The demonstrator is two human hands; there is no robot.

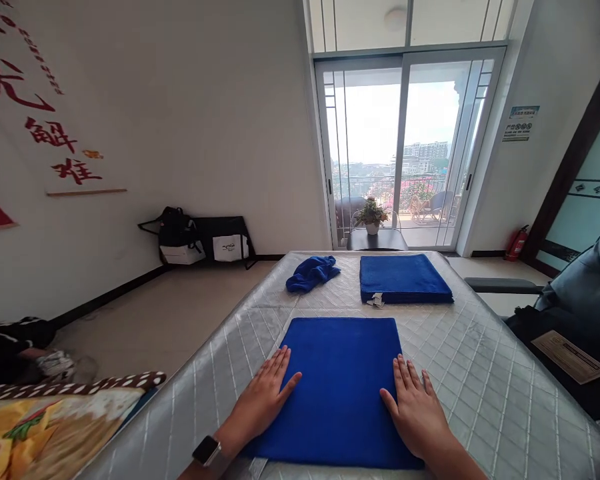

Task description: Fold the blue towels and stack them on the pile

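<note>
A blue cloth (343,393), folded to a flat near-square, lies in front of me on a quilted silvery mattress (480,373). My left hand (266,393) rests flat along its left edge, fingers stretched out and thumb on the cloth. On the opposite side, my right hand (415,400) lies flat over the right edge, thumb apart from the fingers. A small white tag (257,468) pokes out at the near left corner. Farther back sits a neat stack of folded blue cloths (405,277) with white labels, and left of it a crumpled blue cloth (313,273).
Beyond the mattress stands a chair with a potted plant (373,217) before a sliding glass door. Bags (180,233) lean by the left wall. A patterned blanket (55,420) is at lower left, near another person's arm (35,357). A dark armchair (580,307) stands right.
</note>
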